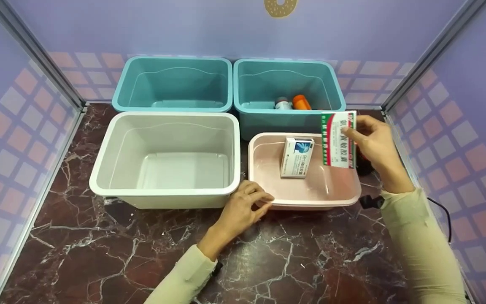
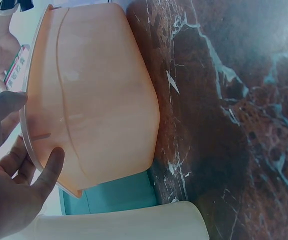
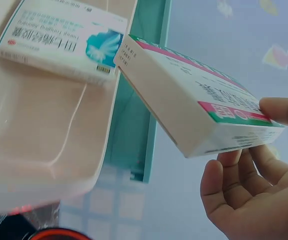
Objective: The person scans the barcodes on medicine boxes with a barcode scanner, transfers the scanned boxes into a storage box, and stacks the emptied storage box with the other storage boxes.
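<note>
My right hand (image 1: pixel 373 141) pinches a white, green and red medicine box (image 1: pixel 336 139) between thumb and fingers, raised over the right side of the pink bin (image 1: pixel 336 200). In the right wrist view this medicine box (image 3: pixel 184 100) is tilted, with the thumb on its printed face. Inside the bin leans a white and blue medicine box (image 1: pixel 297 162). My left hand (image 1: pixel 245 202) holds the bin's near left corner. The left wrist view has its fingers (image 2: pixel 51 167) on both sides of the rim.
Left of the pink bin stands a white bin (image 1: pixel 165 202). Behind are two teal bins, the left one (image 1: pixel 173 107) and the right one (image 1: pixel 260 122); the right holds an orange bottle (image 1: pixel 301 102) and a white bottle (image 1: pixel 283 103). A black cable (image 1: pixel 447 215) lies at right.
</note>
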A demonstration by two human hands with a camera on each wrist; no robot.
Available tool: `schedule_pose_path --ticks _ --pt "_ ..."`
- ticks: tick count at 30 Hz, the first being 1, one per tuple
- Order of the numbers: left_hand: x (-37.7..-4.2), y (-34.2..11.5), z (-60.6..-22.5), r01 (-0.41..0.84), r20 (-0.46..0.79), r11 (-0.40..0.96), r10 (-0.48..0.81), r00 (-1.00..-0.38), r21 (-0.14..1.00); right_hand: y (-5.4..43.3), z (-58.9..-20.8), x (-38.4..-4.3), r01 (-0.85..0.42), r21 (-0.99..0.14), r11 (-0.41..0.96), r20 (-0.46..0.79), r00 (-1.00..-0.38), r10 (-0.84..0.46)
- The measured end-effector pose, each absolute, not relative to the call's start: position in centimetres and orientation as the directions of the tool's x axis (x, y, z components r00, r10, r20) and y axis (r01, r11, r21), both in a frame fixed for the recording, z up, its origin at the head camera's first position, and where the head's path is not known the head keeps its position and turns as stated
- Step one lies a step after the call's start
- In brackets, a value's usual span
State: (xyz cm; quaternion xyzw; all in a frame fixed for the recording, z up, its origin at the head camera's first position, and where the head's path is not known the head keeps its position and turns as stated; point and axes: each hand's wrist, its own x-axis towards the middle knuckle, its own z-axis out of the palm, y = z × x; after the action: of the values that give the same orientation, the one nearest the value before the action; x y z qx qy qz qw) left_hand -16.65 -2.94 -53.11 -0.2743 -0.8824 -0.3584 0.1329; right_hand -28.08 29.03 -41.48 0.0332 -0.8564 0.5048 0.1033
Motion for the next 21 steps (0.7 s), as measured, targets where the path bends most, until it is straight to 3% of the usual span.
schedule_pose_path --ticks 11,21 --pt "-16.6 -2.9 -53.0 0.584 0.437 0.590 0.389 -0.811 0.557 25.7 -40.8 -29.2 -0.227 -0.811 0.539 0.244 -0.969 -0.041" --pt "-16.7 -2.9 -52.9 0.574 0.426 0.590 0.386 -0.818 0.568 23.1 -40.3 -30.5 -0.206 -0.811 0.548 0.213 -0.976 -0.051"
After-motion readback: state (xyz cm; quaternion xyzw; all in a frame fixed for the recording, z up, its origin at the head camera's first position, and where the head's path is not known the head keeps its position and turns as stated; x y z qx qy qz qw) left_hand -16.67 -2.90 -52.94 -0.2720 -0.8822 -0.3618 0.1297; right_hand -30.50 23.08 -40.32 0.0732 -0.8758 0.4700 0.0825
